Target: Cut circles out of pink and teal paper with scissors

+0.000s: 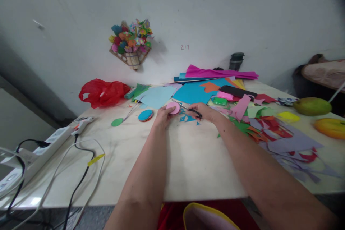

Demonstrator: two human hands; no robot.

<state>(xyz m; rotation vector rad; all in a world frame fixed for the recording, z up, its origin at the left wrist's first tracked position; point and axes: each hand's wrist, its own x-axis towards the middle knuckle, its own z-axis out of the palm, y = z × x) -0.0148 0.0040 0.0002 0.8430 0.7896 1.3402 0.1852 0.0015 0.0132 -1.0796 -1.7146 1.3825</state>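
Observation:
Between the fingers of my left hand (163, 115) is a pink paper circle (174, 107), held a little above the table. My right hand (202, 110) grips a pair of scissors (194, 112) by the dark handles, with the metal blades pointing left, close to the circle's upper right edge. Whether the blades touch the paper, I cannot tell. Blue paper scraps (185, 118) lie just below the scissors. To the left of my left hand sits a small stack of blue paper circles (145, 115), and a green paper circle (117, 122) lies farther left.
Coloured sheets (191, 93) spread along the back. Cut paper scraps (291, 143) and two mangoes (312, 106) lie on the right. A red plastic bag (104, 92) is at the back left. A power strip (40, 154) with cables runs along the left edge. A paper flower decoration (132, 41) hangs on the wall.

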